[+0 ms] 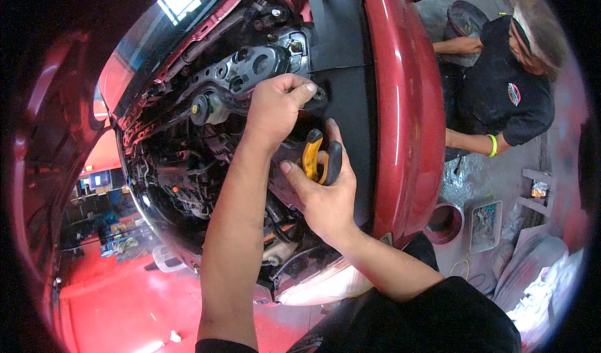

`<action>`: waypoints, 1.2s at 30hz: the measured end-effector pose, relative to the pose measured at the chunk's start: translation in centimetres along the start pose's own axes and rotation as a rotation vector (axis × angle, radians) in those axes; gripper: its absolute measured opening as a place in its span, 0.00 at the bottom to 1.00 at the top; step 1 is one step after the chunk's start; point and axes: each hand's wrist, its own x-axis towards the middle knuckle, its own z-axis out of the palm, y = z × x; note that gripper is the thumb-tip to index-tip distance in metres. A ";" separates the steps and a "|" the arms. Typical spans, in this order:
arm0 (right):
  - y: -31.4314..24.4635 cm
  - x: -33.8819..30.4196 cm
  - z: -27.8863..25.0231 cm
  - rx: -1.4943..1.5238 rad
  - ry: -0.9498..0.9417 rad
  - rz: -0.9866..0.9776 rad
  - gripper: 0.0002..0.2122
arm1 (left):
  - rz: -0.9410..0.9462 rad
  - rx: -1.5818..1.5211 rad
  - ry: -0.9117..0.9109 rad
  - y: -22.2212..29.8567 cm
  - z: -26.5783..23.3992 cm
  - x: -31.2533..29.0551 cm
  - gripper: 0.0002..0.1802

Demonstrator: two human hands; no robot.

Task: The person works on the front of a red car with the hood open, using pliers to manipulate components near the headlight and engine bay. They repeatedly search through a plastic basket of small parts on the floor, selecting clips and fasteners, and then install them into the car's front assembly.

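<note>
My left hand reaches into the front of a car's engine bay. Its thumb and index finger are pinched together at the edge of a black panel, beside a small dark round part. Whatever lies between those fingertips is hidden. Just below it, my right hand is closed around pliers with yellow and black handles. The handle ends point up out of the palm, and the jaws cannot be seen. Left of my hands is a dark metal crossmember with round holes.
A red bumper curves along the right of the panel. Beyond it a co-worker in a black shirt stands close. The raised hood arches at far left. A reservoir cap protrudes nearby. A tray lies on the floor.
</note>
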 end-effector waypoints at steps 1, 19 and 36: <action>0.1 0.0 -0.1 -0.045 -0.005 -0.011 0.40 | -0.002 0.014 0.013 0.1 0.0 0.0 0.07; -0.3 0.1 -0.4 0.122 -0.050 -0.035 0.41 | 0.303 0.462 -0.001 0.6 -0.7 -1.1 0.15; 0.7 0.2 -0.3 0.025 -0.022 -0.047 0.42 | 0.752 1.107 -0.026 2.4 0.3 0.0 0.13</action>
